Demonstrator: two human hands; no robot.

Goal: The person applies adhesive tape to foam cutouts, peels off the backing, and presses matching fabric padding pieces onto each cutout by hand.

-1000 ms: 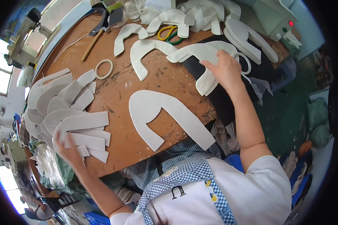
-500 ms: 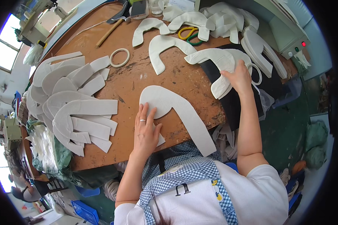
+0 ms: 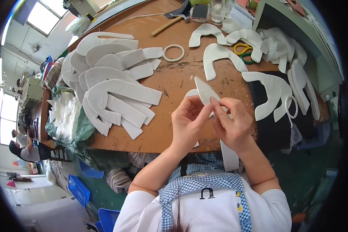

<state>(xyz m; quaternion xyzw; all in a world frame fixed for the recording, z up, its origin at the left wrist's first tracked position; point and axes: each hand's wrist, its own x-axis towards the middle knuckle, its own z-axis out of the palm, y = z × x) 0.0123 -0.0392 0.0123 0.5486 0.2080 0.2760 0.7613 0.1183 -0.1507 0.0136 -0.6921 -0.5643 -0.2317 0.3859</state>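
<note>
My left hand and my right hand are together above the middle of the table's near side. Between them they pinch a white, flat piece with a rounded tip, held up at a slant; my fingers cover its lower part. Under my hands lies a larger white curved pad, mostly hidden; its straight leg hangs over the near edge. To the left is a fanned pile of white curved pads. White curved pads rest on a black cloth at the right.
A roll of tape lies beyond the pile, and a hammer is farther back. Scissors with yellow and green handles lie among more pads. A grey machine housing borders the right side. A glass stands at the back.
My right hand has come from the pads on the black cloth to the middle. My left hand has lifted off the large curved pad, and both now grip a white piece. The view has shifted left.
</note>
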